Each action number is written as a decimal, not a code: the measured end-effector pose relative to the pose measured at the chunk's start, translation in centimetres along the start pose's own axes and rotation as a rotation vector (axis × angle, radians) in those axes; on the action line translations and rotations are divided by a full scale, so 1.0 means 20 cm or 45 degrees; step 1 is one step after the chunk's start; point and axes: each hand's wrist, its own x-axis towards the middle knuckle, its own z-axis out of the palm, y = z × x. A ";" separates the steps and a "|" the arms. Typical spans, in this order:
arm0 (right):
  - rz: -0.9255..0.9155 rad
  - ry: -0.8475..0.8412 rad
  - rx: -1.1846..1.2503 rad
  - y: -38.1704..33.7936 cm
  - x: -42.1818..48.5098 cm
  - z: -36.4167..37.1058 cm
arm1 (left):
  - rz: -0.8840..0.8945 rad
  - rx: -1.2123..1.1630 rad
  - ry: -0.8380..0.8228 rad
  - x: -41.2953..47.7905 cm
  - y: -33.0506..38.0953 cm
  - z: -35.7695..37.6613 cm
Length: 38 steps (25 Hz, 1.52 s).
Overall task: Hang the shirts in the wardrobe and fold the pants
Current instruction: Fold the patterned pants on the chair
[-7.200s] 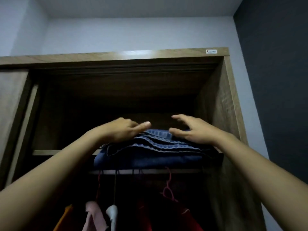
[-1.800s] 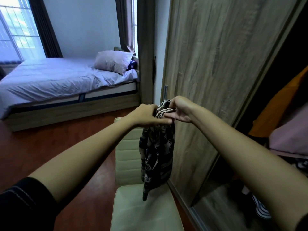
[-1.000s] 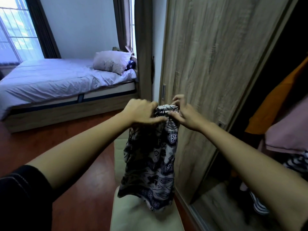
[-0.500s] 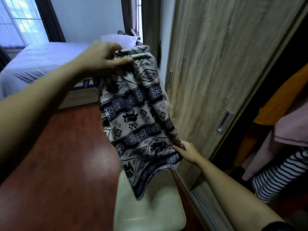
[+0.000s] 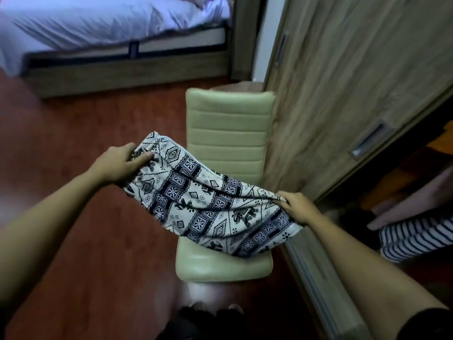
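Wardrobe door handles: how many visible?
2. Both recessed in the wooden wardrobe door: near handle at its right edge, far handle at its left edge. Others may sit out of frame.

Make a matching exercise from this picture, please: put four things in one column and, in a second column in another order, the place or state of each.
Things:
1. patterned pants
2. cream chair
3. striped garment
4. bed

Places or states:
A. at the top left, beyond the wooden floor
B. stretched between the left hand and the right hand
C. inside the open wardrobe, at the right
D. beside the wardrobe door, under the held cloth

Pairs: 1-B, 2-D, 3-C, 4-A
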 end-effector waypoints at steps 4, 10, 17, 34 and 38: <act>-0.057 -0.185 -0.217 0.06 0.28 0.21 | -0.178 -0.071 -0.165 -0.05 -0.19 0.46; -0.125 -0.356 -0.376 0.33 0.85 1.04 | -0.508 -0.071 -0.227 -0.07 -0.63 1.50; -0.049 0.419 -0.528 0.45 1.04 1.41 | -0.645 -0.052 -0.059 0.07 -0.86 1.82; 0.183 -0.271 -0.092 0.34 0.54 1.75 | -0.571 -0.213 -0.046 0.16 -0.29 1.78; 0.181 -0.570 -0.001 0.35 0.58 1.69 | -0.324 -0.145 -0.090 0.06 0.10 2.02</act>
